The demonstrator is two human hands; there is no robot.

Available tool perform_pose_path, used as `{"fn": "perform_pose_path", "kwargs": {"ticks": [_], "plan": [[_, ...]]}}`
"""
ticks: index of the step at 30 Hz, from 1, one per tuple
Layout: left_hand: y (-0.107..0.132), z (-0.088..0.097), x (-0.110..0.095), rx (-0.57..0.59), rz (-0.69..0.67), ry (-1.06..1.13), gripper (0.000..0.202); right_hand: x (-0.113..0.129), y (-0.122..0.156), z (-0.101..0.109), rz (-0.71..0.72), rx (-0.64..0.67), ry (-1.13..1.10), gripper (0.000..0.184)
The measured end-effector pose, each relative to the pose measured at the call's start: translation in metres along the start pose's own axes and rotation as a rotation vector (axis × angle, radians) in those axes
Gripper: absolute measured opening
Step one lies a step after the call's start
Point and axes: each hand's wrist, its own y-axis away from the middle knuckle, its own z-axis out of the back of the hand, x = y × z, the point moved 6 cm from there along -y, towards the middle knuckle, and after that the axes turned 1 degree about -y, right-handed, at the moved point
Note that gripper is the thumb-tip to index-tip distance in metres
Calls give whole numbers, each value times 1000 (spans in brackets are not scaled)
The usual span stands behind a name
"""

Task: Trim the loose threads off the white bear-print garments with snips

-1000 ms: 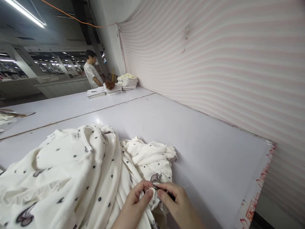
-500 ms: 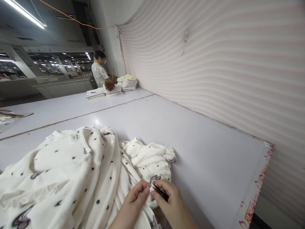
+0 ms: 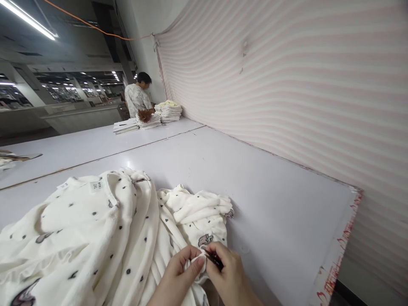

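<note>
White printed garments [image 3: 127, 238] lie heaped in front of me, with small dark marks and larger animal-like figures on the cloth. A 2XL neck label [image 3: 94, 187] shows on the left one. My left hand [image 3: 181, 272] is closed, pinching a narrow white edge of garment between thumb and fingers. Close against it, my right hand [image 3: 228, 270] grips small black thread snips [image 3: 214, 260], their tip at the pinched cloth. Fingers cover most of the snips, so I cannot see whether the blades are apart.
A pale table [image 3: 270, 204] with a red-printed right edge [image 3: 331, 272] spreads under the garments. Striped cloth [image 3: 287, 85] hangs along its far right side. Folded stacks [image 3: 168, 111] stand at the back, beside another person [image 3: 137, 100]. An orange cord [image 3: 95, 26] runs overhead.
A white edge of cloth now shows between my fingers, and the snips' tip has come up to it. The person at the back has bent forward over the stacks.
</note>
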Motion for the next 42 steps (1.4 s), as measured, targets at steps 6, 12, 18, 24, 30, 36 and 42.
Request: {"fn": "perform_pose_path", "kwargs": {"ticks": [6,12,18,24,30,36,42], "plan": [[-6,-6,-13,13,-58,-226,32,-6,0,1,-67,66,-46,15],[-9,-3,7,-18,72,185,40,-13,2,9,-230,41,-324,19],[-9,-2,13,-60,-2,107,37,-21,7,7,-218,15,-299,21],[-11,-7,7,0,-59,-78,36,-19,4,4,-317,79,-426,17],[0,-1,-20,-152,-262,-303,28,-56,-5,24,-441,-63,-290,25],[-18,-1,-17,-24,-22,-239,30,-71,-22,28,-483,-96,-300,16],[-39,-6,-27,-7,-43,-488,15,-48,-5,13,-459,36,-512,17]]}}
